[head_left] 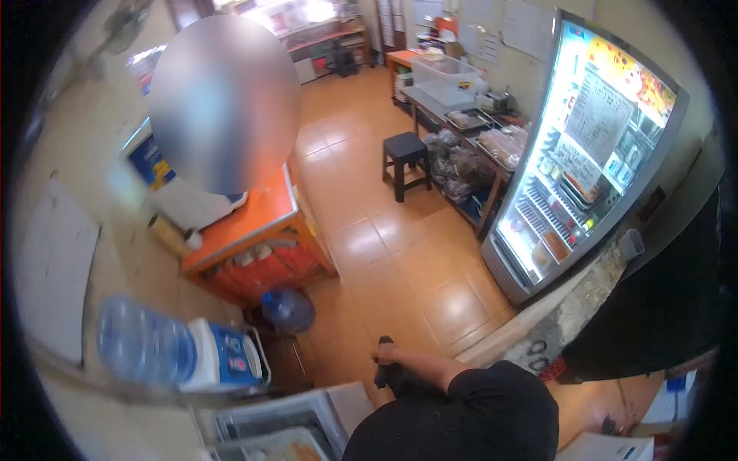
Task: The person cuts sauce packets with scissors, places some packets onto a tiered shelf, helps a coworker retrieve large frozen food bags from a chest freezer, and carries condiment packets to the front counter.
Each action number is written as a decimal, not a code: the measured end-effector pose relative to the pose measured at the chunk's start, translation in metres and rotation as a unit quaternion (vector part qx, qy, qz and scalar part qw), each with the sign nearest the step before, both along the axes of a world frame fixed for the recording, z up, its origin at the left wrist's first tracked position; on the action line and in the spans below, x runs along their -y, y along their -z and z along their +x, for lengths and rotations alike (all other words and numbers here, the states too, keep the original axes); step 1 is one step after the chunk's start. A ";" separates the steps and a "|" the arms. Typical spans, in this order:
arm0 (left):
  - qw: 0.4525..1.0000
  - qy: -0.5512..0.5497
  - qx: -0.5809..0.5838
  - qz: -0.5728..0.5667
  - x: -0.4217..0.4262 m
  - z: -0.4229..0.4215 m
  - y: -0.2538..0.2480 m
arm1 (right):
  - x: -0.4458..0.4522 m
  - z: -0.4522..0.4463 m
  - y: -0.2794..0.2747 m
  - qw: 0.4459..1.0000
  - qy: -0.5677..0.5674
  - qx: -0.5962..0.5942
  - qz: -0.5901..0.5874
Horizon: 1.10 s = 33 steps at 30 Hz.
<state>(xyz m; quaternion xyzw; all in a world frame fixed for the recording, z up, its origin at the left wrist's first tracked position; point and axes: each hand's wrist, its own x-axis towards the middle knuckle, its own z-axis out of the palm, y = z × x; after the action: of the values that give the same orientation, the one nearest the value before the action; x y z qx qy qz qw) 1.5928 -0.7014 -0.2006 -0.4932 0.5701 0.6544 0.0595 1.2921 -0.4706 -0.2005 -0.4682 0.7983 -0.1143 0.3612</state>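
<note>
My right arm comes out of a black short sleeve and bends across the front of my body. My right hand is small in the view and its fingers do not show clearly. Dark shapes lie just above and below it. They could be a shoe and dark clothing or something held, and I cannot make out which. Orange floor tiles surround the hand. My left hand is out of view.
A lit glass-door fridge stands right, beyond a low ledge. A black stool is near a loaded side table. On the left are an orange table, a water jug, a water dispenser and a blurred person.
</note>
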 end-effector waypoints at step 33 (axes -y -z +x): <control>0.859 0.415 -0.170 0.249 0.156 -1.065 -0.112 | 0.226 -0.834 -0.095 0.858 0.347 0.054 -0.375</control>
<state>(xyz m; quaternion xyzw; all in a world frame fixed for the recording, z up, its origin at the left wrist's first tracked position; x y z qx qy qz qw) 0.5277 -0.8578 -0.0881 -0.0608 0.5415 0.7628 0.3483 0.4583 -0.6970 -0.1056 -0.2542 0.7851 -0.5477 0.1382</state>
